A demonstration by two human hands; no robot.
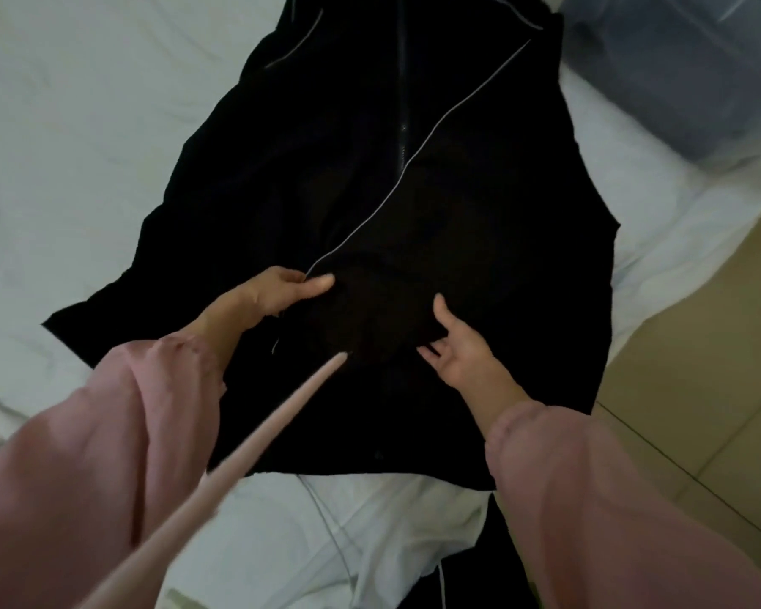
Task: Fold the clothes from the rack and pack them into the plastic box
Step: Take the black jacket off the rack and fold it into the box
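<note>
Currently: black zip jacket [370, 169], spread flat on white bedsheet [84, 125]. Step, by judgement: folding its sleeve across the front. Left hand [282, 290] pinches the piped sleeve end; right hand [458, 349] spread on the fabric. Plastic box [677, 72] just beyond the jacket. Next calls for laying the sleeve flat.

Left grip [282, 292] pinching jacket [370, 147], right grip [462, 345] splayed loose, both arms extended forward

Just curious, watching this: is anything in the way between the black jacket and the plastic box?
Nothing visible. The black jacket lies spread on the white sheet, its far right corner beside the plastic box. The left hand pinches its fabric.
</note>
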